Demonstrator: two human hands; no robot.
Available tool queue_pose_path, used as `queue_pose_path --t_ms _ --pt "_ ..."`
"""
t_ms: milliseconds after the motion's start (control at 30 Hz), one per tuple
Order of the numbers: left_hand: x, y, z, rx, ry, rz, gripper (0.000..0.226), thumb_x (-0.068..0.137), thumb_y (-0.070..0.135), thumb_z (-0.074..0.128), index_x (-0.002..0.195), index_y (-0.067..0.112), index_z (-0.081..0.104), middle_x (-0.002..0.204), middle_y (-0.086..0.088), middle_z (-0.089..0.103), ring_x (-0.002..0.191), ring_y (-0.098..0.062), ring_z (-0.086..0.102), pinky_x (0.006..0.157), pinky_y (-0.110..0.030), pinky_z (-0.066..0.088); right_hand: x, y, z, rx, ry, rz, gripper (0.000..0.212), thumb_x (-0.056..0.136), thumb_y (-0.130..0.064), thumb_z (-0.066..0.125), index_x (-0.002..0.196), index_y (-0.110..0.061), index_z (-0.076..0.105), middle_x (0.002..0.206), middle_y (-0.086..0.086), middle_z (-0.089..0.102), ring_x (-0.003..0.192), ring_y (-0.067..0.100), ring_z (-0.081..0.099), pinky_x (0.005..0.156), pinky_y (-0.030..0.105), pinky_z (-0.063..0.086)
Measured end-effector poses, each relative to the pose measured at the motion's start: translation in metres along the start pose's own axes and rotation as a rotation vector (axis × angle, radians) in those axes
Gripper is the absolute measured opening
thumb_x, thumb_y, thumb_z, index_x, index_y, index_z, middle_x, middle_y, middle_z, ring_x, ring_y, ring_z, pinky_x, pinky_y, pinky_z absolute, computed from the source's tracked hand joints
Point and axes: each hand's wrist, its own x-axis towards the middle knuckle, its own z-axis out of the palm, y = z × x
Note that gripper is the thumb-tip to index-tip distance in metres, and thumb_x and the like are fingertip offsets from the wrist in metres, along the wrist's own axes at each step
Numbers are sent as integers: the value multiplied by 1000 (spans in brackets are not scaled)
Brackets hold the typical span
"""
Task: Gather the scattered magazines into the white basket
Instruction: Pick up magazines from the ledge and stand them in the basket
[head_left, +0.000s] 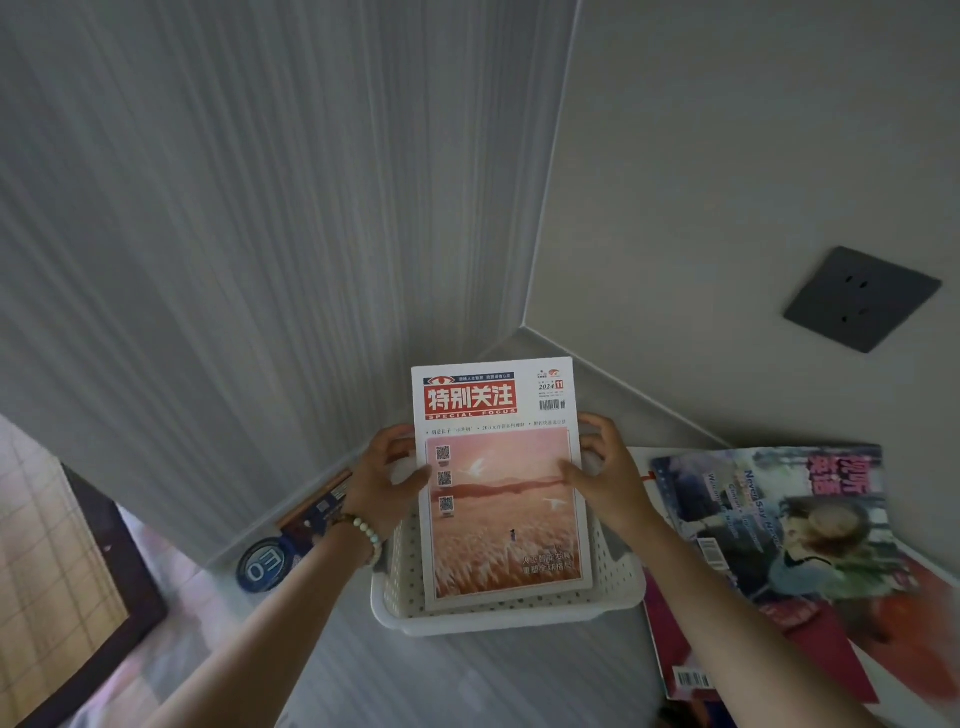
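Magazine (501, 488) side edges gripped, basket (511, 616) below

The white basket (509, 618) sits in a corner, with the ribbed wall (208, 260) and plain wall (727, 156) close behind. A red-titled magazine (501, 499) fills most of its opening. Loose magazines (779, 545) crowd its right side and a round blue thing (262, 566), perhaps a tin, lies to its left; the bare table (467, 686) in front leaves open approach

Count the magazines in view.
4: pink magazine held by left hand and right hand in the white basket; two stacked right, top magazine over red magazine; blue magazine behind the left wrist. Others may be hidden.
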Motion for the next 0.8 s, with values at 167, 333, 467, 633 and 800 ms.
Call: queue_pose_path --t_ms 167,333,467,633,800 --pt "-12 9 6 53 30 25 57 81 9 64 128 24 37 127 1 52 114 -14 46 87 -27 42 -15 0 -1 -72 47 -17 54 80 -14 70 126 -19 41 123 -6 56 117 16 53 97 39 47" --pt "-34 29 15 46 133 174 55 78 19 69 127 24 44 135 2 48 123 -16 43 104 -40 36 -41 -5 -13 -20 130 10 55 80 -21 70 128 -20 43 133 -7 50 120 8 46 89 12 42" --pt "-63 48 49 53 -33 235 52 79 28 67 126 30 44 134 10 47 122 -10 42 102 -32 38 -86 -1 -42 56 219 52 48 81 -14 70 122 -24 47 127 -6 53 121 14 49 101 30 38" --pt "-113 53 116 71 -370 228 48 79 34 65 123 30 47 129 7 52 118 -13 48 97 -30 42 -177 26 -87 178 385 231 60 81 -7 69 133 -13 40 133 3 49 125 21 47 101 32 40" --pt "-166 34 168 336 -453 380 46 78 40 63 122 33 49 126 5 53 119 -16 44 98 -29 33 -287 63 -118 123 621 450 61 83 -15 68 136 -14 39 142 8 42 129 26 43 105 43 37"
